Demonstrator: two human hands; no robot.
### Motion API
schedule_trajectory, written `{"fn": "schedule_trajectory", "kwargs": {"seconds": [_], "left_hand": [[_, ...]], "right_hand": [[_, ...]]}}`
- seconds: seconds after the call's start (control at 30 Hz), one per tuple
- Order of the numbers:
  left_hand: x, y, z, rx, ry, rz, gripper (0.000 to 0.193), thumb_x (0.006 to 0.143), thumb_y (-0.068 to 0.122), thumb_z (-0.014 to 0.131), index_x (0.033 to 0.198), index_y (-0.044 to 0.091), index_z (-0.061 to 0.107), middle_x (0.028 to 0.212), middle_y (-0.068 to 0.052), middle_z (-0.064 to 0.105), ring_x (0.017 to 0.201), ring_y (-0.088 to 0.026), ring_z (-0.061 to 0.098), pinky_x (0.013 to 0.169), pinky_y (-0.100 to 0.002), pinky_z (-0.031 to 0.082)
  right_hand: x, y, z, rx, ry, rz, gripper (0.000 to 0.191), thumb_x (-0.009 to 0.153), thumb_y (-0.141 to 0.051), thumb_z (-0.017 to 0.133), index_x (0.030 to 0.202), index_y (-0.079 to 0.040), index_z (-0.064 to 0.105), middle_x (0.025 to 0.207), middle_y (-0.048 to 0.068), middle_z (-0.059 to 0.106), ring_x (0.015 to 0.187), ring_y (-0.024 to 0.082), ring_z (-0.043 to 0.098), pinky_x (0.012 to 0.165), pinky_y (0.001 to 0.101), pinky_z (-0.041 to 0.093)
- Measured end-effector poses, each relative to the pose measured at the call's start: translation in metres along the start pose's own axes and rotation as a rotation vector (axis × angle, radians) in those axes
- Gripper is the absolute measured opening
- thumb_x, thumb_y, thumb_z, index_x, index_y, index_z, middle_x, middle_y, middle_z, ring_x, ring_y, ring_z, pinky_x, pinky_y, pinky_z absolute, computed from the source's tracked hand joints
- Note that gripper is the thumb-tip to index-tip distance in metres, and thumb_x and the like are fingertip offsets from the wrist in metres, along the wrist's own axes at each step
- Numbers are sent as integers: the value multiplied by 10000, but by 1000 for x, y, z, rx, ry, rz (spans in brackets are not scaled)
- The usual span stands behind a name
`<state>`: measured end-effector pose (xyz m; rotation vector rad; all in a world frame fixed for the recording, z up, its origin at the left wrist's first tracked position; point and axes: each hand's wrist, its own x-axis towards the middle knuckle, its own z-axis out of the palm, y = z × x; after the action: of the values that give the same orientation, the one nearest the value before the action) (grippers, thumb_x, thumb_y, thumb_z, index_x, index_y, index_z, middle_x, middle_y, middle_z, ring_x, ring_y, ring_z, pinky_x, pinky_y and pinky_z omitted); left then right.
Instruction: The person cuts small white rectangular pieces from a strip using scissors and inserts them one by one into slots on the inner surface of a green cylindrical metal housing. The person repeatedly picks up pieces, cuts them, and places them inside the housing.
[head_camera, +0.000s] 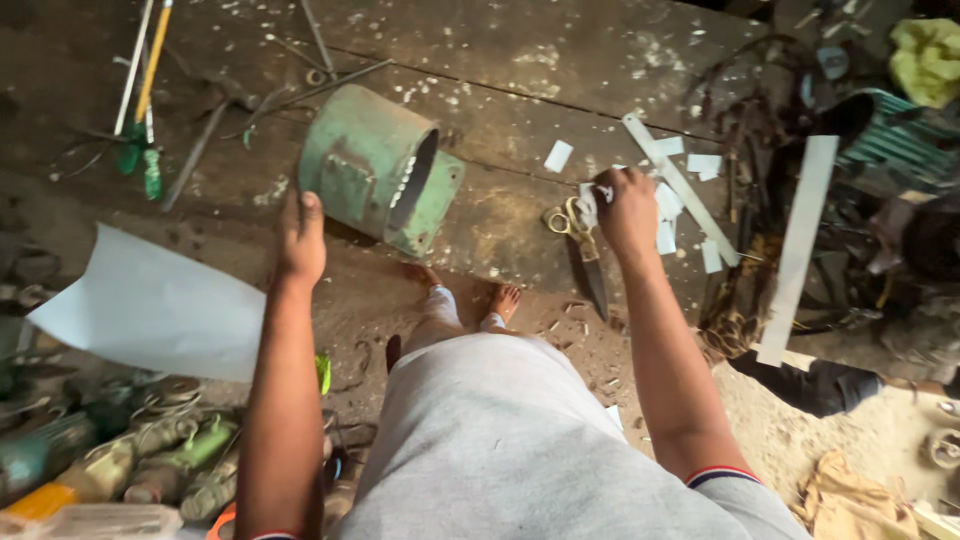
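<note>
Left hand (300, 235) flat, fingers open, beside green casing (375, 165) on bench (500, 110), right hand (625, 208) closed on white slips (589, 203), just beside scissors (580, 245), paper strips (690, 200) nearby.

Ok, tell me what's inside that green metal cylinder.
The green metal cylinder lies on its side; its opening shows a dark interior with pale teeth along the inner rim. Anything deeper is hidden in shadow.
</note>
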<state>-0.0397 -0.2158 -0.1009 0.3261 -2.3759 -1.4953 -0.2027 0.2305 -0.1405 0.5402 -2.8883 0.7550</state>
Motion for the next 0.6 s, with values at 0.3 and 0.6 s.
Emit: {"fn": "schedule_trajectory", "kwargs": {"seconds": [0.3,0.6], "left_hand": [[-51,99,34,221,526,431,248,1198,219,453,1336,21,507,1334,-149,582,1205,-287,605,1095,-416,499],[-80,162,105,140,-80,800,186,997,158,688,1163,101,628,1094,-74,687,976,-235,676,868,-388,563]], "right_hand": [[28,60,-4,-201,-133,143,537,695,-328,941,1150,-173,702,1177,151,609,1106,420,535,879,512,465],[18,35,-20,92,47,87,249,874,-120,798,1070,-67,654,977,136,691,932,367,658,803,473,513]]}}
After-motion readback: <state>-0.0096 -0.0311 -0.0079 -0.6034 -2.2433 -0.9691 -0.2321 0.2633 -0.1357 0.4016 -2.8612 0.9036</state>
